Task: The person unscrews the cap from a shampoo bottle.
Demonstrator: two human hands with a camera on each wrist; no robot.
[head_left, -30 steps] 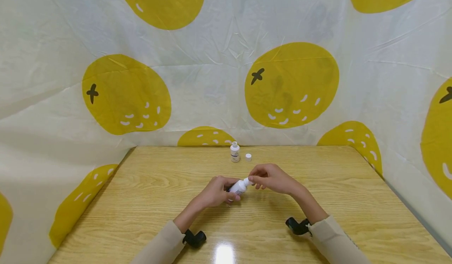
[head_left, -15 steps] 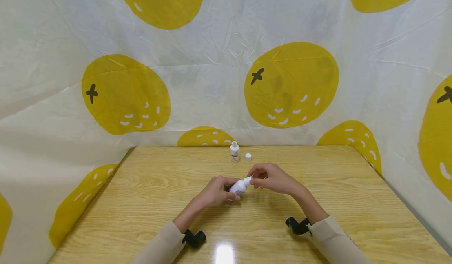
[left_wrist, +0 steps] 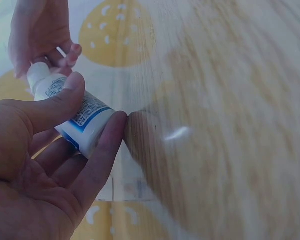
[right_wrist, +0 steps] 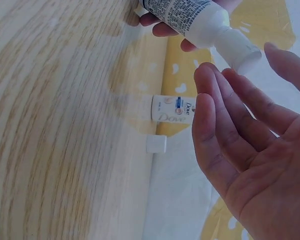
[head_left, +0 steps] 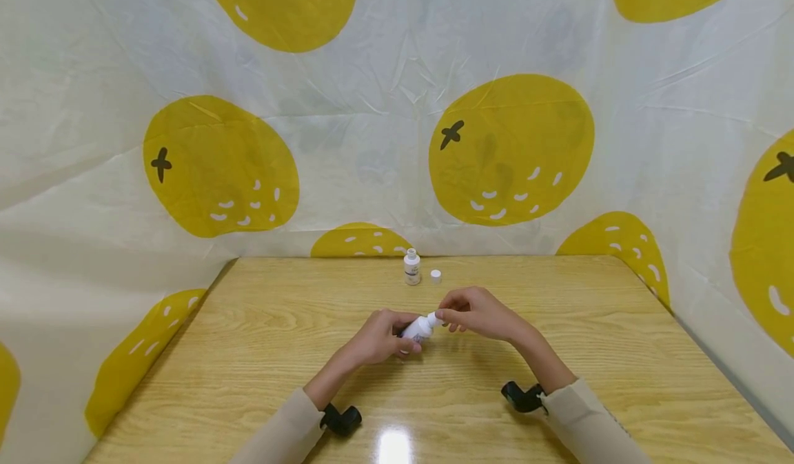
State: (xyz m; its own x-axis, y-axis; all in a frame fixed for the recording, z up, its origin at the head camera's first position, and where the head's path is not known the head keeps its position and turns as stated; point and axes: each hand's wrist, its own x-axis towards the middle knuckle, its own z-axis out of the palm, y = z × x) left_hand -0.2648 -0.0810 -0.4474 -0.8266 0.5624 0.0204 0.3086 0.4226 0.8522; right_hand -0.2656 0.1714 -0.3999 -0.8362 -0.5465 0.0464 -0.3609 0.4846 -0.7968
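Observation:
My left hand [head_left: 380,336] grips a white bottle [head_left: 418,329] around its body and holds it tilted above the table, neck toward the right. In the left wrist view the bottle [left_wrist: 85,110] shows a printed label with a blue band, pinched between thumb and fingers. A white cap [right_wrist: 244,54] sits on its neck in the right wrist view. My right hand [right_wrist: 255,135] is around this cap with fingers loosely bent; a gap shows between thumb and cap. Whether the other fingertips touch it is hard to tell.
At the back of the wooden table [head_left: 298,291] stands a second white bottle [head_left: 412,269], uncapped and marked Dove. A loose white cap [head_left: 436,276] lies just right of it. Behind the table hangs a cloth [head_left: 366,167] with yellow fruit print.
My right fingers shifted around the cap, first turning so more of it showed, then coming back over it. The left hand and its bottle have stayed in place.

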